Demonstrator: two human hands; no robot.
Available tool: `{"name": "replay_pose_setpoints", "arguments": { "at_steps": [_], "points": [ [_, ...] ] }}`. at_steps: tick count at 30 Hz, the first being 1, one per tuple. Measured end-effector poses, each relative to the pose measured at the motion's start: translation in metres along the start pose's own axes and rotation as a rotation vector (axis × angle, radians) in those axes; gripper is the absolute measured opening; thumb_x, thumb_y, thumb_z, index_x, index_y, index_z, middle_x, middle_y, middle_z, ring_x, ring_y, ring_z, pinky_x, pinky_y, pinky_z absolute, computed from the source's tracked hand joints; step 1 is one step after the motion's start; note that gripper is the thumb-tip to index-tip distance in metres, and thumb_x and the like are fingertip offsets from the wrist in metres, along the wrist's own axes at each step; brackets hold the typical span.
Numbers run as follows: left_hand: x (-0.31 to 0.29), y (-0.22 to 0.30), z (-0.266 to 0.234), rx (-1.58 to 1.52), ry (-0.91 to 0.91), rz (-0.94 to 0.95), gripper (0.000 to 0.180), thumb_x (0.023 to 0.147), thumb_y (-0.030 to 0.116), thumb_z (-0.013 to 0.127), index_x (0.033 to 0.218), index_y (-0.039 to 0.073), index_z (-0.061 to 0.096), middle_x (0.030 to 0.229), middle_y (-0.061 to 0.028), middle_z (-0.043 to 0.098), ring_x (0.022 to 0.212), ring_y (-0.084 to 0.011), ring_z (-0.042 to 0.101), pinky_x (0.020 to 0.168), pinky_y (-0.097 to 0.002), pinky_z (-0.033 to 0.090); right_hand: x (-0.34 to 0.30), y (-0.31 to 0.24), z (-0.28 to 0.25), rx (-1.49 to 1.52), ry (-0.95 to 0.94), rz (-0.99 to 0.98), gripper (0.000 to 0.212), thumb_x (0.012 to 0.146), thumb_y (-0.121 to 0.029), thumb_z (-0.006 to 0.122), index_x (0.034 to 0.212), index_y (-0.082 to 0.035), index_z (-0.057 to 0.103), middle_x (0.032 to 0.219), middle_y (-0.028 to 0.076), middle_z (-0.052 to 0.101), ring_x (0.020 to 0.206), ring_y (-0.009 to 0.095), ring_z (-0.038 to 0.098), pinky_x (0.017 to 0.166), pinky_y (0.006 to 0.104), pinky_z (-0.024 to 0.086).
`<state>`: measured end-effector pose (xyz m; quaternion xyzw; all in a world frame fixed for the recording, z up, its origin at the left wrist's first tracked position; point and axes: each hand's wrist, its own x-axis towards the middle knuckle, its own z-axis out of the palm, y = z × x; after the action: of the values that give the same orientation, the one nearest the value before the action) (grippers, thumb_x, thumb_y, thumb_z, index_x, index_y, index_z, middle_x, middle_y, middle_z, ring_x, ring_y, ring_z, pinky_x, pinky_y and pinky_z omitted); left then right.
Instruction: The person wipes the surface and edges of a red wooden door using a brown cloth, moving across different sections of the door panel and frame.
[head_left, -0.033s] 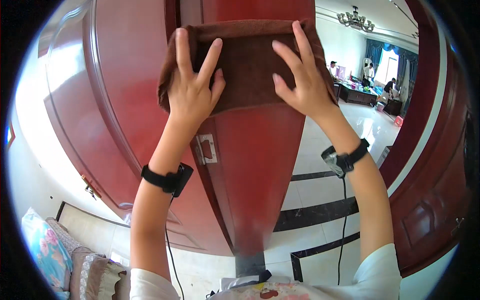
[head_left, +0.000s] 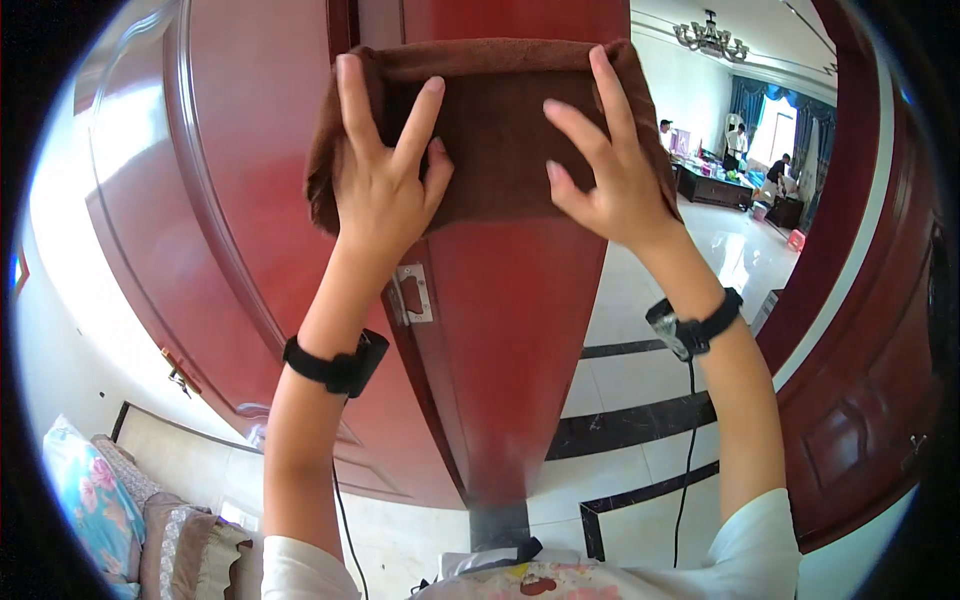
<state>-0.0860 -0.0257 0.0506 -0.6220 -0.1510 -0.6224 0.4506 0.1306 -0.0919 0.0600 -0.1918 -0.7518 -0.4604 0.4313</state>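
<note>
A brown cloth is stretched between my hands in front of the upright red wooden door jamb. Its top edge is folded over, and its sides bunch up around the outer part of each hand. My left hand has the cloth's left side, with thumb and two fingers spread over it and the other fingers hidden in the folds. At the right side, my right hand holds the cloth likewise, thumb and two fingers stretched out, the rest out of sight.
A metal plate is set in the jamb below my left hand. The red door stands to the left, its handle low down. Pillows lie at lower left. Through the doorway, people are by a dark cabinet. Thin cables hang from both wristbands.
My hands have moved slightly apart. The cloth's left edge has shifted a little to the left, and the left fingers are spread a bit wider.
</note>
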Motion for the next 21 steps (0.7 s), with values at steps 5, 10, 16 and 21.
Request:
{"name": "replay_pose_setpoints", "arguments": {
  "at_steps": [5, 10, 16, 21],
  "points": [
    [0.003, 0.038, -0.044, -0.054, -0.036, -0.113, 0.047, 0.074, 0.012, 0.058, 0.12, 0.012, 0.047, 0.139, -0.0275, 0.008, 0.126, -0.0467, 0.016, 0.101, -0.0502, 0.023, -0.012, -0.055, -0.026, -0.057, -0.03, 0.075, 0.04, 0.067, -0.005, 0.064, 0.106, -0.005, 0.059, 0.139, 0.018, 0.025, 0.127, 0.033, 0.029, 0.103, 0.038, 0.032],
    [-0.003, 0.053, -0.07, -0.083, 0.01, -0.098, 0.048, 0.073, 0.017, 0.06, 0.12, 0.01, 0.049, 0.138, -0.0231, 0.011, 0.125, -0.0406, 0.021, 0.101, -0.0459, 0.024, -0.023, -0.07, -0.038, -0.123, -0.046, 0.092, 0.05, 0.064, -0.007, 0.068, 0.113, -0.009, 0.058, 0.14, 0.02, 0.023, 0.128, 0.034, 0.027, 0.103, 0.0393, 0.03],
    [-0.016, 0.042, -0.086, -0.007, -0.079, 0.079, 0.052, 0.069, 0.016, 0.071, 0.118, 0.012, 0.054, 0.137, -0.0178, 0.013, 0.121, -0.0338, 0.027, 0.097, -0.0389, 0.033, -0.048, -0.096, -0.044, -0.102, -0.081, 0.159, 0.062, 0.057, -0.015, 0.078, 0.115, -0.013, 0.057, 0.14, 0.021, 0.02, 0.129, 0.035, 0.025, 0.103, 0.0397, 0.03],
    [-0.002, 0.043, -0.097, 0.024, -0.214, 0.074, 0.034, 0.061, 0.005, 0.07, 0.095, 0.01, 0.067, 0.116, -0.0122, 0.046, 0.104, -0.0271, 0.045, 0.086, -0.0324, 0.041, -0.054, -0.101, -0.047, -0.093, -0.108, 0.225, 0.059, 0.055, -0.011, 0.077, 0.111, -0.012, 0.059, 0.138, 0.024, 0.024, 0.124, 0.038, 0.033, 0.099, 0.0402, 0.034]
  ]
}}
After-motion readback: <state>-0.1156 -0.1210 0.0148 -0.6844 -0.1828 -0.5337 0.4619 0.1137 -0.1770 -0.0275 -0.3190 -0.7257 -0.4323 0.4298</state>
